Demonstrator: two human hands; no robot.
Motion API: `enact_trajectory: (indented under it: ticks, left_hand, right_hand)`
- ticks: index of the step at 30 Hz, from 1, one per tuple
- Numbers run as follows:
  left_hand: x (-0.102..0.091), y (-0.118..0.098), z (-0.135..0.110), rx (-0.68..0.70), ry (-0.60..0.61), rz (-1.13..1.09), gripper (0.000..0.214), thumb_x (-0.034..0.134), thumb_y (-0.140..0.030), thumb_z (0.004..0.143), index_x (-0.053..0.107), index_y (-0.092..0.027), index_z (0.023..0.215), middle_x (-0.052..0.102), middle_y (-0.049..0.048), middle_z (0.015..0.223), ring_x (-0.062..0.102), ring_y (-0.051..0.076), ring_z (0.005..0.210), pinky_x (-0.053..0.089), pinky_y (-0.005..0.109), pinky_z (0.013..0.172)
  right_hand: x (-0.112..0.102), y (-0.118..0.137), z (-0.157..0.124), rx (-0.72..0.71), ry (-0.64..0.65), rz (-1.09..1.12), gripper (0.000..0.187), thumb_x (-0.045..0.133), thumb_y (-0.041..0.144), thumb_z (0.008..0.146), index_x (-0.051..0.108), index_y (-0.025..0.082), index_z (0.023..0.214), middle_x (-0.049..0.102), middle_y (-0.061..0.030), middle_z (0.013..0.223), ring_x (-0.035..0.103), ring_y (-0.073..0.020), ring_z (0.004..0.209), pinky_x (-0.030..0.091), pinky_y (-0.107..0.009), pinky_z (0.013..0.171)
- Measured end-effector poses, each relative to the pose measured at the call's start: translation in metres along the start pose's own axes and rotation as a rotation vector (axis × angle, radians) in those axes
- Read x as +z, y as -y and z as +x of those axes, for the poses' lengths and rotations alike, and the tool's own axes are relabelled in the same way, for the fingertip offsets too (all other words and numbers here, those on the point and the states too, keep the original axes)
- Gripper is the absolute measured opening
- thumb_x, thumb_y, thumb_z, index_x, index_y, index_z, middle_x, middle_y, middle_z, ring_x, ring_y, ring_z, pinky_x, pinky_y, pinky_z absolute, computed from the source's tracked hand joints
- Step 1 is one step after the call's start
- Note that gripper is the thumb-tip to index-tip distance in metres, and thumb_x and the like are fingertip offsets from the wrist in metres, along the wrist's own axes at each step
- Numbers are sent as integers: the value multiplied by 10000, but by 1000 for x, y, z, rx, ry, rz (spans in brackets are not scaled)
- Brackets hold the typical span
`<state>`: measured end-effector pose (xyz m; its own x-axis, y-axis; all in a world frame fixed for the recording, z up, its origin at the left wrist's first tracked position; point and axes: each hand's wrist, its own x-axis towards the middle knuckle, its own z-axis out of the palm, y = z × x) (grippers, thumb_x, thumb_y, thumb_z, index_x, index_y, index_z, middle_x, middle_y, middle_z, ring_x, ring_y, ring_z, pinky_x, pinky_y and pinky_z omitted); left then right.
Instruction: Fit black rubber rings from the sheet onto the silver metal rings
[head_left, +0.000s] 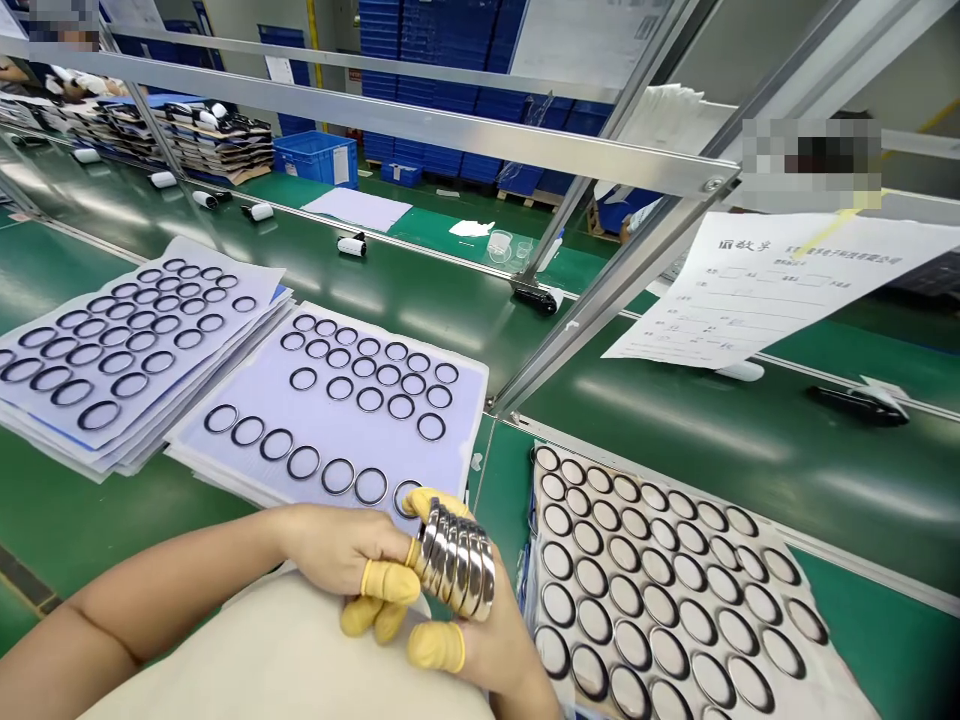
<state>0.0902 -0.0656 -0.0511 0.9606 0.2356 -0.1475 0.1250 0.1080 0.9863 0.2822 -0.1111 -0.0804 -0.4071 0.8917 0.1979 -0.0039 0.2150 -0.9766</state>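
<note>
Several shiny metal rings (457, 565) sit side by side in a row, held by my right hand (491, 615). Yellow finger cots cover its fingertips; its fingers curve around and behind the rings, and the thumb lies below them. My left hand (337, 550), also in yellow finger cots, has its fingers curled against the left end of the row, at the nearest ring. Whether its fingertips grip only that ring is partly hidden. Just behind the hands is a white-lilac sheet (247, 470) with rows of dark-edged rings (304, 462) lying flat on it.
At the left, a stack of sheets (180, 385) bears more rings. A brownish sheet (615, 540) full of rings lies at the right. Metal frame bars (375, 115) cross above the green bench (420, 285), and a printed paper (750, 290) hangs from the frame.
</note>
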Motion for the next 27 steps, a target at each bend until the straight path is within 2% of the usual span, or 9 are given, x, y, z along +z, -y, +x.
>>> enact_trajectory:
  ticks: [3, 5, 8, 10, 12, 17, 21, 24, 27]
  left_hand:
    - [4, 11, 6, 65, -67, -97, 679, 368, -734, 844, 634, -118, 943, 688, 65, 707, 597, 120, 504, 499, 214, 517]
    - [6, 16, 8, 106, -156, -168, 729, 351, -755, 833, 660, -97, 879, 701, 100, 764, 641, 153, 623, 534, 253, 625]
    - [7, 19, 11, 61, -292, -266, 577, 510, -655, 844, 680, -107, 784, 699, 70, 768, 641, 158, 728, 523, 269, 753]
    - [7, 17, 12, -24, -362, -335, 409, 670, -533, 794, 686, -125, 766, 682, 22, 731, 619, 136, 710, 509, 251, 755]
    - [7, 15, 13, -57, -428, -371, 335, 755, -459, 731, 682, -132, 725, 650, -6, 683, 588, 118, 666, 501, 236, 721]
    - [8, 9, 15, 109, -489, -256, 389, 819, -453, 647, 622, -121, 599, 612, 12, 667, 545, 115, 645, 483, 226, 665]
    - [8, 5, 12, 245, -492, -46, 394, 721, -443, 779, 603, -127, 574, 625, 41, 677, 550, 120, 652, 484, 231, 687]
    - [4, 2, 6, 319, -511, 75, 384, 619, -442, 866, 671, -130, 647, 675, 83, 753, 599, 147, 714, 497, 253, 730]
    - [-1, -1, -1, 327, -569, 121, 346, 602, -439, 878, 728, -142, 754, 711, 106, 856, 642, 179, 797, 511, 285, 769]
  right_hand:
    - [2, -1, -5, 38, -53, 109, 936, 698, 784, 546, 516, 234, 1282, 610, -122, 1126, 639, -305, 956, 530, -441, 844]
    - [4, 1, -6, 37, -50, 137, 952, 715, 768, 545, 467, 240, 1298, 618, -94, 1035, 653, -271, 840, 549, -412, 768]
    - [6, 5, -5, -58, -94, 3, 896, 715, 733, 598, 460, 229, 1294, 559, -100, 1102, 607, -293, 969, 513, -439, 874]
    - [7, 7, -4, -142, -117, -116, 853, 689, 715, 653, 455, 222, 1309, 515, -115, 1184, 542, -327, 1097, 455, -488, 968]
    - [8, 7, -4, -190, -109, -197, 851, 670, 692, 697, 417, 221, 1359, 498, -126, 1233, 500, -346, 1159, 420, -525, 1006]
    - [11, 5, -12, -167, -93, -241, 855, 651, 581, 793, 250, 240, 1467, 440, -148, 1352, 469, -341, 1239, 423, -510, 1023]
    - [17, 4, -17, -156, -119, -239, 884, 649, 522, 824, 157, 249, 1506, 394, -153, 1443, 446, -330, 1295, 387, -495, 1073]
    - [24, 5, -18, -100, -125, -159, 808, 642, 519, 831, 264, 235, 1486, 407, -150, 1462, 435, -318, 1327, 366, -475, 1102]
    - [30, 0, -19, -76, -157, -103, 557, 623, 510, 846, 529, 264, 1337, 406, -122, 1484, 403, -333, 1359, 346, -501, 1114]
